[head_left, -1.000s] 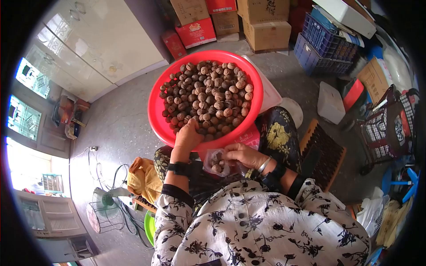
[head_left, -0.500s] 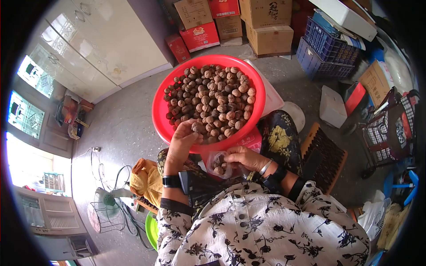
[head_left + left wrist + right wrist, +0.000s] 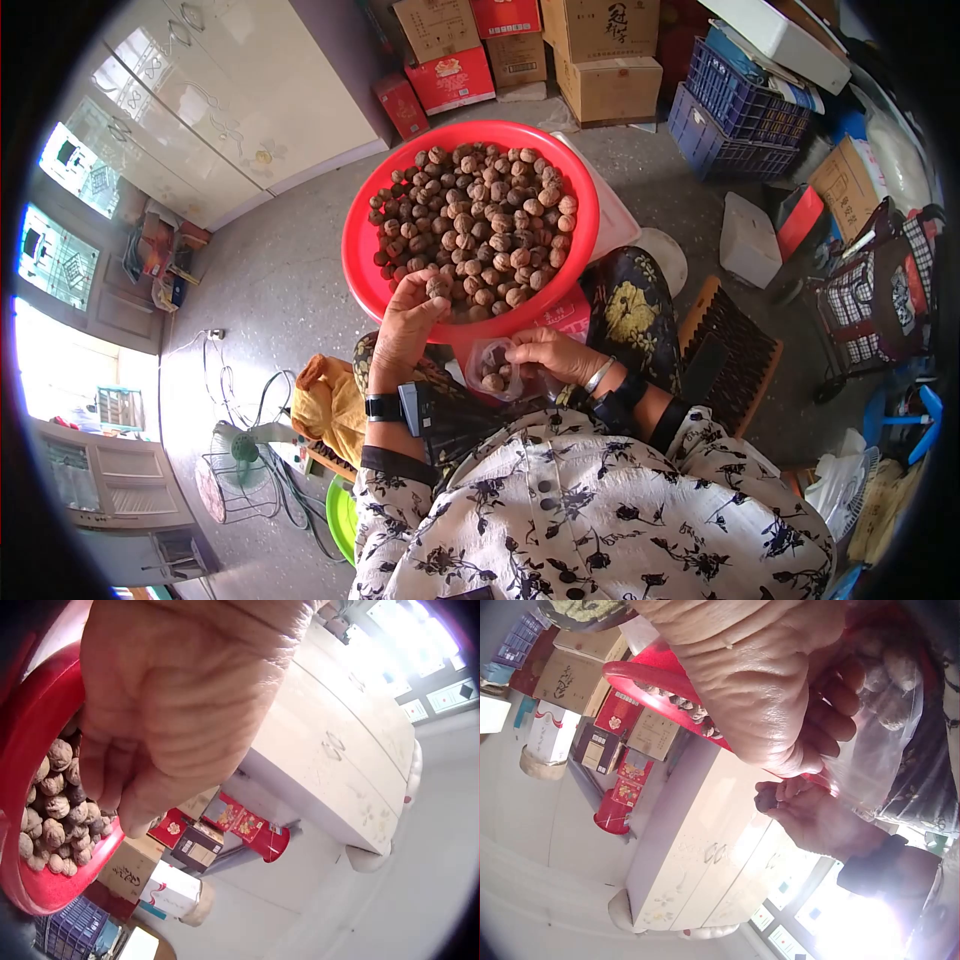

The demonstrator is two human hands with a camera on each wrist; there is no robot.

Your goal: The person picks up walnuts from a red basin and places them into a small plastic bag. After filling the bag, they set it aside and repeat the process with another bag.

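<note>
A wide red basin full of walnuts stands in front of the seated person. At its near left rim the left hand pinches one walnut between thumb and fingers. That walnut also shows as a dark lump in the right wrist view, while the hand itself mostly hides it in the left wrist view. Below the near rim, the right hand grips the edge of a clear plastic bag. Several walnuts lie inside the bag, seen through its film in the right wrist view.
Cardboard boxes and blue crates are stacked at the back. A brown beaded seat is right of the lap. On the left stand a fan with loose cables, a yellow cloth and a green basin.
The left hand has come up from among the walnuts in the basin, bringing one walnut toward the near left rim. The right hand keeps hold of the bag at nearly the same spot.
</note>
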